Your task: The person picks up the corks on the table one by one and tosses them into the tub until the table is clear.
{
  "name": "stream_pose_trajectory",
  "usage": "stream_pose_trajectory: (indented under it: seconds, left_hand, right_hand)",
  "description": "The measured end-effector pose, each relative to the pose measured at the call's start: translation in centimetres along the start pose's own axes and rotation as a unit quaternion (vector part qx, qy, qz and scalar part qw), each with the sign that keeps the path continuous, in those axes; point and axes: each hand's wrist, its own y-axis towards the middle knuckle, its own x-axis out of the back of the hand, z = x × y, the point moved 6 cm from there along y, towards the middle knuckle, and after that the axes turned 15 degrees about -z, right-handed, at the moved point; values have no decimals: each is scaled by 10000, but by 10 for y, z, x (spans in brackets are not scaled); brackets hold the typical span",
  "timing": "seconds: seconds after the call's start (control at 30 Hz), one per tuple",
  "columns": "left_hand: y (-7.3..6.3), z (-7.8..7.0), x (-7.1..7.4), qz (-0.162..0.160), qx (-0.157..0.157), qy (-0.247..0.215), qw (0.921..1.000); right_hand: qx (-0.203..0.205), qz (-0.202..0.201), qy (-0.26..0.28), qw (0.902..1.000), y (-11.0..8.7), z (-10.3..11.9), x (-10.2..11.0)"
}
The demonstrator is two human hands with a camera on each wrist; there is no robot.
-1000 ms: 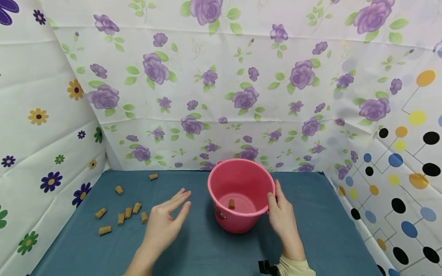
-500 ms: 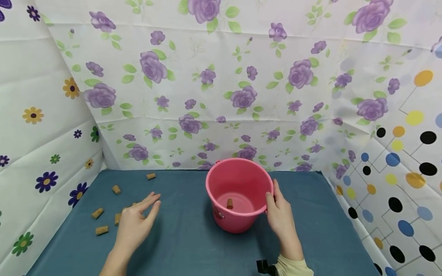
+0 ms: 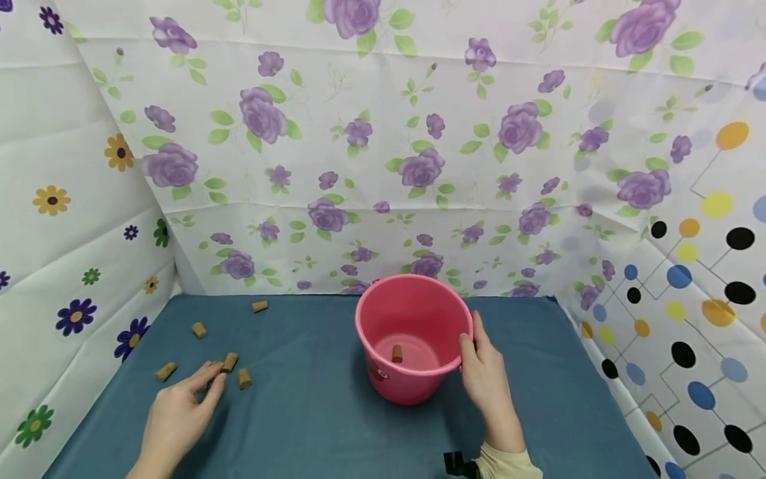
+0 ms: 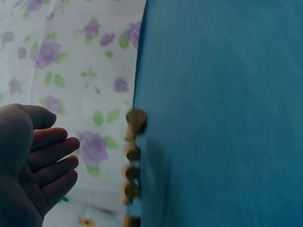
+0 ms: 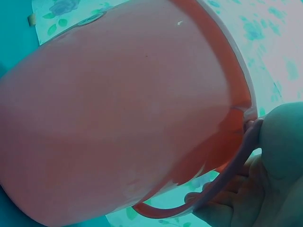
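Observation:
My left hand (image 3: pixel 179 409) is over the corks at the left of the table, its thumb and fingertips right at one cork (image 3: pixel 230 362) in the head view. Its fingers are relaxed with nothing held, and in the left wrist view the palm shows beside a row of corks (image 4: pixel 131 171). Another cork (image 3: pixel 244 378) lies just right of the fingertips; the hand hides some others. My right hand (image 3: pixel 487 379) grips the right rim of a pink bucket (image 3: pixel 413 382), close to its handle (image 5: pixel 232 172). Inside the bucket, on its bottom, is one cork (image 3: pixel 397 353).
More corks lie toward the left and back: one cork (image 3: pixel 165 371) left of the hand, another cork (image 3: pixel 199 329) behind it, and a far cork (image 3: pixel 259 306) near the back edge. A blue cloth (image 3: pixel 311 399) covers the table. Patterned sheets (image 3: pixel 299 166) enclose it.
My left hand has moved left, away from the bucket's side, and reached the cluster of corks. The right hand stays on the bucket, and the cork inside has not moved.

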Motion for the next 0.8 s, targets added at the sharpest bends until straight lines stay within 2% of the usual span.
stream_pose_trajectory:
  seconds: [0.2, 0.37, 0.43, 0.63, 0.8]
  left_hand:
    - [0, 31, 7, 533, 175, 602, 9966]
    - [3, 54, 4, 1275, 396, 1022, 9858]
    - [3, 60, 4, 1426, 458, 1071, 9829]
    - [5, 71, 3, 1612, 507, 1115, 9793]
    - [6, 77, -1, 1967, 551, 1128, 9724]
  right_hand:
    - [58, -5, 16, 10000, 0, 2, 0]
    - [67, -4, 42, 10000, -1, 3, 1]
    - [94, -22, 46, 9999, -1, 3, 1]
    - [115, -52, 62, 9999, 1, 1, 1]
    - [84, -52, 57, 9999, 1, -2, -1]
